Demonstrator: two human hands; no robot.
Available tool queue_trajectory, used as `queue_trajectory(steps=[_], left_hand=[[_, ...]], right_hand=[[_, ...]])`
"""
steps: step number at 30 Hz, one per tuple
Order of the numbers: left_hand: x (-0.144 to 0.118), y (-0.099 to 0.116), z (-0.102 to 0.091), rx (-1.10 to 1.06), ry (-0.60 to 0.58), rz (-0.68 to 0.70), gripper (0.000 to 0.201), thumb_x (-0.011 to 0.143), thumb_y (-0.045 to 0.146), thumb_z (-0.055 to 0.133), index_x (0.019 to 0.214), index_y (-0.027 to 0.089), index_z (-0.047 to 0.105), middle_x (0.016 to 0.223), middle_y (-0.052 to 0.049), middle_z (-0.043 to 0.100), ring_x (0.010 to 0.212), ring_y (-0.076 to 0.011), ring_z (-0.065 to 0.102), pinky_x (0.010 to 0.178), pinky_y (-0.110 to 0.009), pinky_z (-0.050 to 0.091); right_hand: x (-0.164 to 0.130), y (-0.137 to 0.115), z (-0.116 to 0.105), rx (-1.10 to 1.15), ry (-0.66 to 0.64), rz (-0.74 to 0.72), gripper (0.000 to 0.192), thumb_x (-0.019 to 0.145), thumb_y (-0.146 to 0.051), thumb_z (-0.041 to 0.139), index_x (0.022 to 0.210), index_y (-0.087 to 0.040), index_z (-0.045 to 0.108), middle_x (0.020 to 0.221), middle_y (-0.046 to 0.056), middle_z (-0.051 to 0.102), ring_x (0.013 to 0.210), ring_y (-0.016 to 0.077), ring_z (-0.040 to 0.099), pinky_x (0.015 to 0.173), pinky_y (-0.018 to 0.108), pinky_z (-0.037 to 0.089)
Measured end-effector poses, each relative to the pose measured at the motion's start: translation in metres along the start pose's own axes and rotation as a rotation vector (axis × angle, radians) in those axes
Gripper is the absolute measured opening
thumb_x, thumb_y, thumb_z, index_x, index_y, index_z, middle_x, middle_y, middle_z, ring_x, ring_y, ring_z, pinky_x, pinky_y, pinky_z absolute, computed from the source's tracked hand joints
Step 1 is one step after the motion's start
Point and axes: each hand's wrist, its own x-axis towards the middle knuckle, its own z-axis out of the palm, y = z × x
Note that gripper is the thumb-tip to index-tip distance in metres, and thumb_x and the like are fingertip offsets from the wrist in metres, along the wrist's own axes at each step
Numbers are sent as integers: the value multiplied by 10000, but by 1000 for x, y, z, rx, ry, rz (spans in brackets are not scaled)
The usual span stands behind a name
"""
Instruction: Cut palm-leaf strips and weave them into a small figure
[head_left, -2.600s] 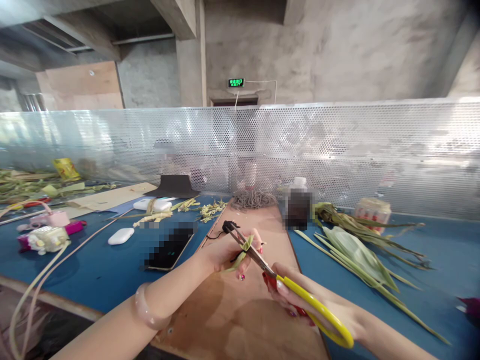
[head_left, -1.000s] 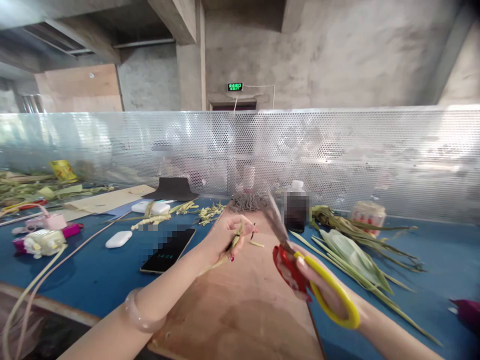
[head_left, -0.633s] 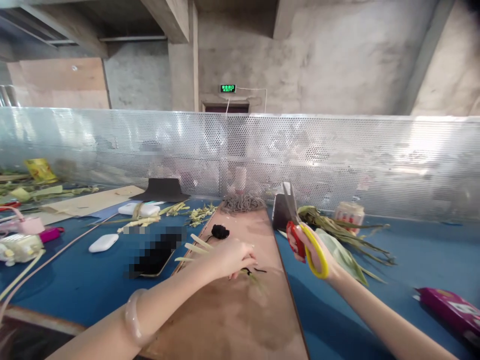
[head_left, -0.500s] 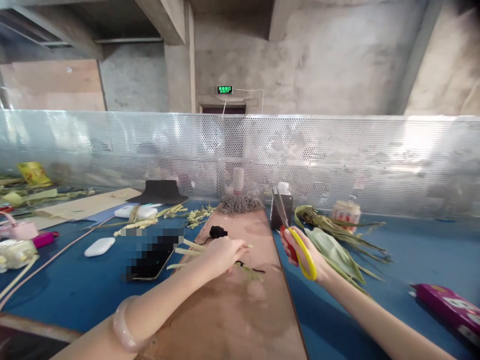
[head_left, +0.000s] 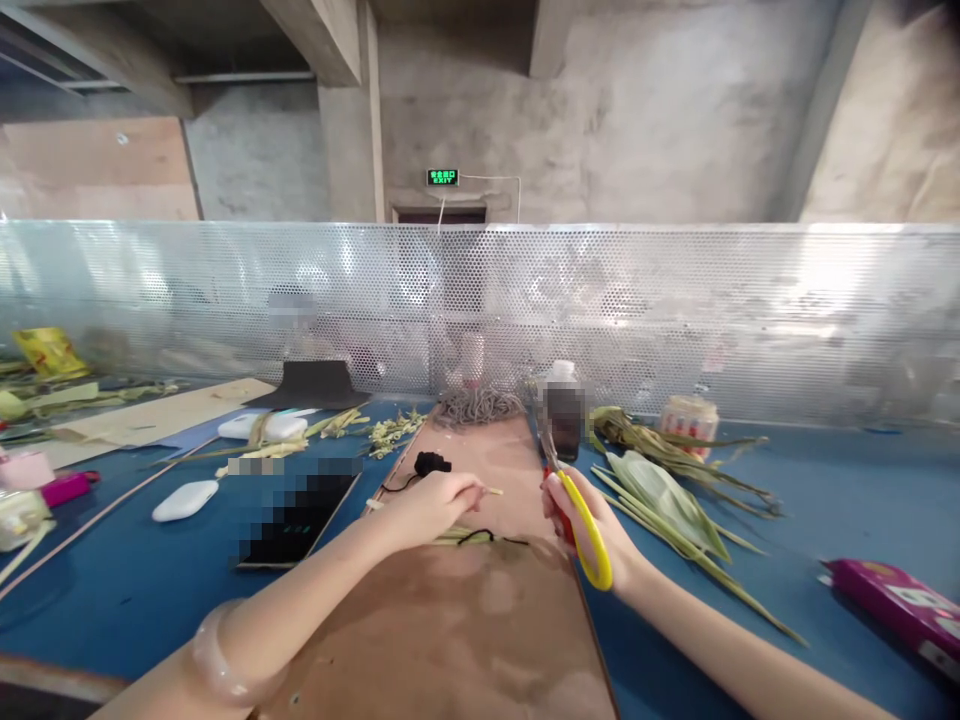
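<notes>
My left hand (head_left: pixel 431 503) rests on the brown wooden board (head_left: pixel 480 620), its fingers pinched on thin pale leaf strips (head_left: pixel 491 491) that lie across the board. A black thread (head_left: pixel 480 537) trails on the board beside them, with a black thread ball (head_left: pixel 429 463) just beyond. My right hand (head_left: pixel 592 520) grips scissors with yellow and red handles (head_left: pixel 589 535), blades pointing up and away, near the board's right edge. A pale bangle (head_left: pixel 217 665) sits on my left wrist.
A phone (head_left: pixel 296 510), a white earbud case (head_left: pixel 184 499), a dark bottle (head_left: pixel 562 415), a heap of green leaves (head_left: pixel 667 490), a small jar (head_left: pixel 688 415) and a magenta box (head_left: pixel 896 605) lie on the blue table. A perforated metal screen (head_left: pixel 675 310) runs behind.
My left hand lowered the leaf piece from in front of me onto the board. My right hand swung the scissors away from the cut, out to the right, then back toward the board's edge.
</notes>
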Motion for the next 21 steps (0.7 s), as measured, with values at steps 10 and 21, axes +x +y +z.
queue_trajectory(steps=[10,21], left_hand=[[5,-8,9,137,-116,68,189,748,297,613,877,219,726,886,-35,674,759,-165,606,693,-246,422],[-1,-1,13,55,-92,76,156,763,224,579,802,210,729,734,-10,703,667,-137,604,628,-213,424]], right_hand=[[-5,-2,7,27,-73,37,400,785,-598,512,786,-214,402,590,-82,367,448,49,326,405,169,255],[-18,-15,12,-9,-106,18,440,763,-639,506,768,-205,437,573,-66,393,447,60,341,396,185,270]])
